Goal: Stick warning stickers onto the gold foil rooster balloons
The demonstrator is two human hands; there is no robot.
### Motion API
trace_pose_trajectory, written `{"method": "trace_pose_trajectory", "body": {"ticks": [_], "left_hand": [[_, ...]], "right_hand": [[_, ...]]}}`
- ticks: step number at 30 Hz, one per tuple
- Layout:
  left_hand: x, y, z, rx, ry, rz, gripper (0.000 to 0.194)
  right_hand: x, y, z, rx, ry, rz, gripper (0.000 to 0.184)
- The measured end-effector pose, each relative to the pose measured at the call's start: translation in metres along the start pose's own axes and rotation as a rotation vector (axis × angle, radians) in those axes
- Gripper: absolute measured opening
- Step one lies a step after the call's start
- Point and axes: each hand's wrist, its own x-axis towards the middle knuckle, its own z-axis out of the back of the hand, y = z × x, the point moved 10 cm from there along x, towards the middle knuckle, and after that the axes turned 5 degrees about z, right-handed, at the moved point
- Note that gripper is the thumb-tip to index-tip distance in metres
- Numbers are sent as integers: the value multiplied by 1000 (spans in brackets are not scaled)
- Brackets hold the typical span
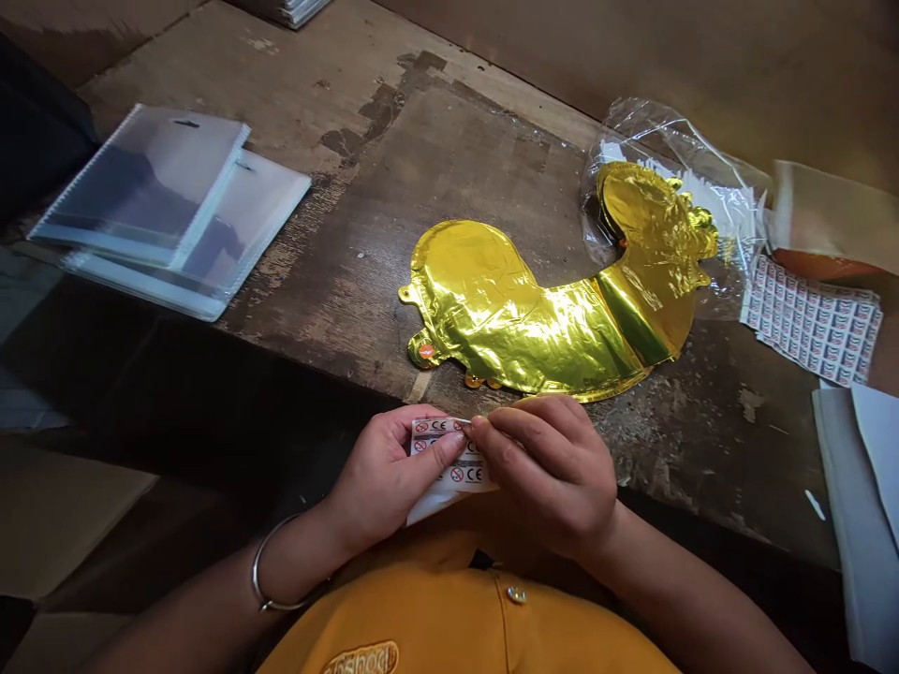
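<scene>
Close to my body, below the table's front edge, my left hand (393, 468) grips a small sticker sheet (458, 475) with its thumb on top. Rows of CE marks and red warning signs are printed on it. At the sheet's upper right edge, my right hand (554, 463) pinches the corner between thumb and forefinger; its other fingers are curled. Whether a single sticker is lifted there is hard to see. Just beyond both hands lies a flat gold foil balloon (492, 318), curved, with small tabs and an orange dot on one tab.
Two stacks of clear plastic bags (161, 187) lie at the table's left. A clear plastic bag (730, 197) with white strips sits behind the balloon. More sticker sheets (815, 318) and white paper (843, 496) are at the right. The table (337, 253) has worn, peeling patches.
</scene>
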Motion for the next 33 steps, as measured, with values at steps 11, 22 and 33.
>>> {"method": "trace_pose_trajectory", "body": {"ticks": [11,22,33], "left_hand": [[5,16,0,-88,99,142,25],[-13,-80,1,1073,-50,-930,12],[6,-64,8,1210,-62,-887,15]], "right_hand": [[2,6,-5,38,45,-8,11],[4,-121,-40,750,-167,-1019,18],[-1,-124,-64,544,-140,-942,21]]}}
